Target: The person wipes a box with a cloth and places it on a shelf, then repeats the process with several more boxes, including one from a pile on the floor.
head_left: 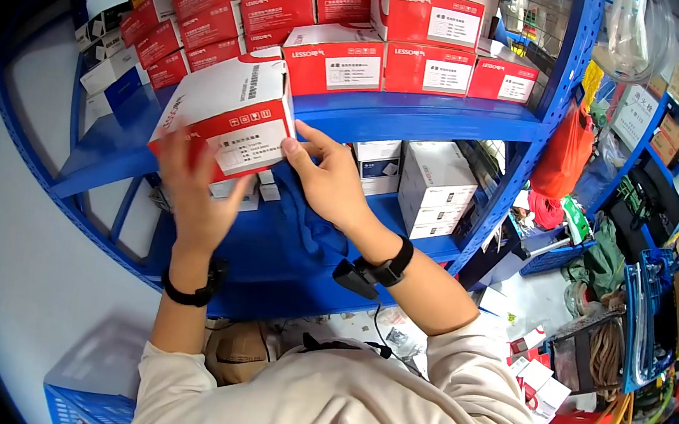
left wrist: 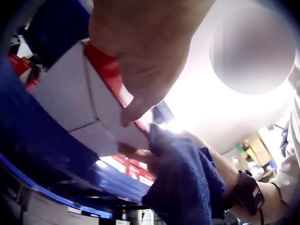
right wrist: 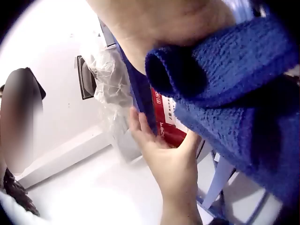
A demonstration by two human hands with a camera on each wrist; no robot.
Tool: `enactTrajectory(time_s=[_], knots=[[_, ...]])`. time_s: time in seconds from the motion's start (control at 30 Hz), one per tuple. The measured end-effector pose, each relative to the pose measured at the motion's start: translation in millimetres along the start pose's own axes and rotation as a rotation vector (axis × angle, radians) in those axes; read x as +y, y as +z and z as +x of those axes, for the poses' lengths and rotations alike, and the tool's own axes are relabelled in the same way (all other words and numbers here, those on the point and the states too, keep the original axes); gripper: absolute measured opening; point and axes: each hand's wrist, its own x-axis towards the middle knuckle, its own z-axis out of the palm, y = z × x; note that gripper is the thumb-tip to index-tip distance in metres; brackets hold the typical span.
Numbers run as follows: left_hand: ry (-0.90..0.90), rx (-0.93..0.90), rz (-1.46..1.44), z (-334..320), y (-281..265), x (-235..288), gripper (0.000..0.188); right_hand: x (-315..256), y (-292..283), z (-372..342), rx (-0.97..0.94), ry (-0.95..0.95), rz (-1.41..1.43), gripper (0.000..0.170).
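A red and white box point(head_left: 237, 118) is tilted over the blue shelf's front edge, its labelled side towards me. My left hand point(head_left: 200, 197), blurred in the head view, has its fingers spread at the box's left front; the right wrist view shows this hand point(right wrist: 173, 164) against the box point(right wrist: 169, 119). At the right end, my right hand point(head_left: 330, 182) grips the box with thumb and fingers. A blue cloth point(head_left: 306, 217) hangs from my right hand; the left wrist view shows the cloth point(left wrist: 187, 178) bunched there, beside the box's white underside point(left wrist: 65, 89).
Stacked red and white boxes point(head_left: 334, 62) fill the upper shelf point(head_left: 416, 114) behind. White boxes point(head_left: 437, 185) stand on the lower shelf, right of the cloth. A blue upright post point(head_left: 541, 142) rises at the right, with a red bag point(head_left: 562, 157) beyond it. A blue basket point(head_left: 91, 411) is at lower left.
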Motion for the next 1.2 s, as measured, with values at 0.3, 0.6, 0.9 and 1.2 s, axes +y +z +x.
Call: enactTrajectory(time_s=[0.3, 0.6, 0.9, 1.2], knots=[[-0.499, 0.008, -0.248, -10.6, -12.3, -30.1, 0.120, -7.9, -8.4, 21.6, 0.056, -0.039, -0.061, 0.059], [-0.530, -0.041, -0.401, 35.0, -31.6, -42.0, 0.117, -13.6, -15.6, 60.8, 0.026, -0.143, -0.013, 0.041], [-0.510, -0.089, -0.275, 24.6, -31.5, -51.1, 0.116, -4.6, -10.5, 49.8, 0.033, -0.213, -0.136, 0.043], [-0.569, -0.248, -0.052, 6.6, 10.8, -98.2, 0.119, -3.7, 8.2, 61.3, -0.007, -0.232, -0.721, 0.038]])
